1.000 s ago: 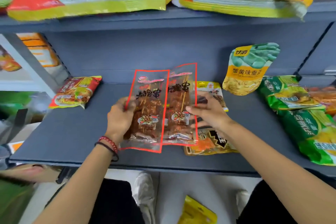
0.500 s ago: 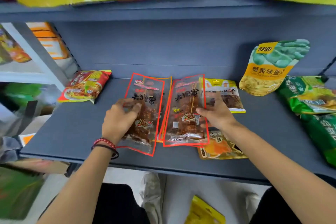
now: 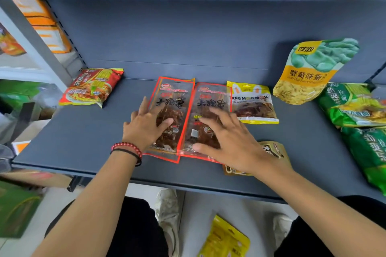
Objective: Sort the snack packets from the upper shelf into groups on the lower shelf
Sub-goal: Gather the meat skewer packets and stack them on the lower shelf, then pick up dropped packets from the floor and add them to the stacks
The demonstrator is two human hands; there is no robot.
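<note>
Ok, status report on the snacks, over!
Left hand and right hand open, flat on red-edged packets, side by side on lower shelf. Brown packet beneath right wrist.

Left hand (image 3: 146,129) and right hand (image 3: 231,144) flat on two adjacent red-edged packets (image 3: 175,98) on lower shelf (image 3: 83,142)

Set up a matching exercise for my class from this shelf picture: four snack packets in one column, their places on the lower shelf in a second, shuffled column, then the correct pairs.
Column A
1. red noodle packet
2. green-topped yellow pouch
3. yellow-edged packet
4. brown packet

Column B
a. partly covered by the right hand
b. lying alone, farthest left
c. propped upright against the back wall
d. lying flat just right of the red-edged skewer packets

Pairs: 1-b; 2-c; 3-d; 4-a
</note>
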